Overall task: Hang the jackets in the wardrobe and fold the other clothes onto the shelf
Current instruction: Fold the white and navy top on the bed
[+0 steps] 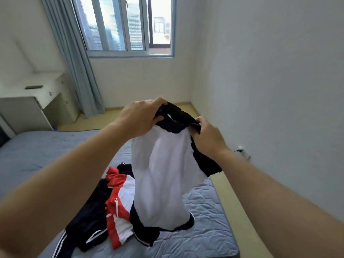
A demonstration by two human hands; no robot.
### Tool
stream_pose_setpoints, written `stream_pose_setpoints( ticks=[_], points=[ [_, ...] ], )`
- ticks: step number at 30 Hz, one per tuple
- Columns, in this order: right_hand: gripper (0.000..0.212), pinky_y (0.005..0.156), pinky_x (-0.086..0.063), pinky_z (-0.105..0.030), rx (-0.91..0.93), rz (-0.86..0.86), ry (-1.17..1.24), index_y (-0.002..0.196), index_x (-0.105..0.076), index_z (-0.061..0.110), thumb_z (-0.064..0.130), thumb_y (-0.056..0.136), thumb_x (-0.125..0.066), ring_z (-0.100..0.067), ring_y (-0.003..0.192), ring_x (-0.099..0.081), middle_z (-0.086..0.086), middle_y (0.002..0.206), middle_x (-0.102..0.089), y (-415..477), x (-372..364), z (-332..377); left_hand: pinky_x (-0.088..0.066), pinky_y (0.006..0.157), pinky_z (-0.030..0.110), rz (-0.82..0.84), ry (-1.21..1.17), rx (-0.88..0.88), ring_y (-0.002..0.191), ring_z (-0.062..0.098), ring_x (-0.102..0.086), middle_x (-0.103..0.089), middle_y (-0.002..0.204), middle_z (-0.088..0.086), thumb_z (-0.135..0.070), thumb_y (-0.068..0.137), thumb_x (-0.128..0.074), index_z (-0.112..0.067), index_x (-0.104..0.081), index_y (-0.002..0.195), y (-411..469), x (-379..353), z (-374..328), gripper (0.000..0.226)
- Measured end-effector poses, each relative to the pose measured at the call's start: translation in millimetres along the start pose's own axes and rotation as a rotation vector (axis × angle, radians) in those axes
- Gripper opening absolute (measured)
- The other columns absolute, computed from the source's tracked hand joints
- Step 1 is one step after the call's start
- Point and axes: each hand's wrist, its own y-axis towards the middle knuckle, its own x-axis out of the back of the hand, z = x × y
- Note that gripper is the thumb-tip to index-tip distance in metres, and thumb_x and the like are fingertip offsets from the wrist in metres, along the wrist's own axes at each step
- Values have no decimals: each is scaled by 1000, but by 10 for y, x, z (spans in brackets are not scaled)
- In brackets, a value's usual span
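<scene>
I hold a white garment with black trim (162,175) up over the bed, and it hangs down with its lower edge touching the mattress. My left hand (141,116) grips the black collar at the top left. My right hand (206,135) grips the same black edge at the top right. Below it on the bed lies a red and white garment (120,203), and under that a black garment with white stripes (87,218). No wardrobe or shelf is in view.
The bed has a blue-grey quilted mattress (201,231) that fills the lower middle. A white desk (42,97) stands at the left, by a blue curtain (78,71) and a window (128,27). A wall socket (242,151) with a plug sits low on the right wall.
</scene>
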Motion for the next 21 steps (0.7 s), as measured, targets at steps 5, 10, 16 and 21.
stream_pose_setpoints(
  ticks=[5,10,16,21],
  points=[
    [54,54,-37,-24,184,354,-531,87,-27,47,46,73,-80,-11,73,-57,19,80,-51,-2,577,-10,-47,71,38,-29,53,-16,88,32,-68,-72,107,1,-46,101,-48,-27,-51,131,194,135,36,36],
    [29,68,-56,-40,88,343,-807,103,-46,28,19,83,-65,-23,82,-61,2,92,-56,46,983,-108,-45,59,34,96,36,0,66,22,-57,-60,77,-4,-63,92,-49,-21,-58,88,297,167,54,43],
    [22,70,-53,-39,22,267,-804,108,-56,28,15,91,-50,-25,84,-61,0,96,-59,72,1291,-259,-46,55,33,149,-25,-5,65,16,-55,-56,77,-5,-62,68,-76,-23,-47,87,303,226,156,51],
    [20,64,-49,-32,-31,390,-798,106,-60,23,14,90,-54,-23,82,-63,-4,95,-64,151,1317,-232,-41,59,33,112,-46,25,74,21,-57,-56,86,-3,-41,85,-76,-19,-51,95,360,167,149,34]
  ],
)
